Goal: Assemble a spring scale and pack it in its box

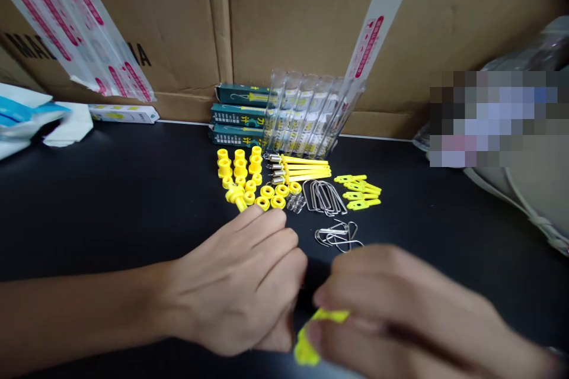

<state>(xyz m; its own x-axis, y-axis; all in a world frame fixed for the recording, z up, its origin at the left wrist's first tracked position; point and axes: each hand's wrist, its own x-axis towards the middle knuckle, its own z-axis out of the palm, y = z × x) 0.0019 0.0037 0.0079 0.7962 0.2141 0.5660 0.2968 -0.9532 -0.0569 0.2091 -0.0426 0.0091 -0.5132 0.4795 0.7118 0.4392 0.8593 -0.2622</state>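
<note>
My left hand [240, 284] is closed in a fist, knuckles up. A yellow plastic piece with a round collar and a narrow stem [235, 194] pokes out past its far side; the rest is hidden by the fingers. My right hand [400, 314], blurred, pinches a bright yellow-green plastic piece [306, 346] between thumb and fingers, close beside the left fist. Beyond the hands lie yellow caps [240, 167], yellow rings [281, 190], small springs [296, 202], yellow rods with metal ends [306, 169], bent wire loops [324, 196], wire hooks [338, 235] and flat yellow-green tabs [362, 195].
Clear plastic tubes [306, 112] lean on stacked green boxes [237, 135] at the back. Behind them stands a large taped cardboard box [288, 18]. A torn white-and-blue packet [35, 115] and a white carton [124, 113] are at left. The table [111, 207] is black.
</note>
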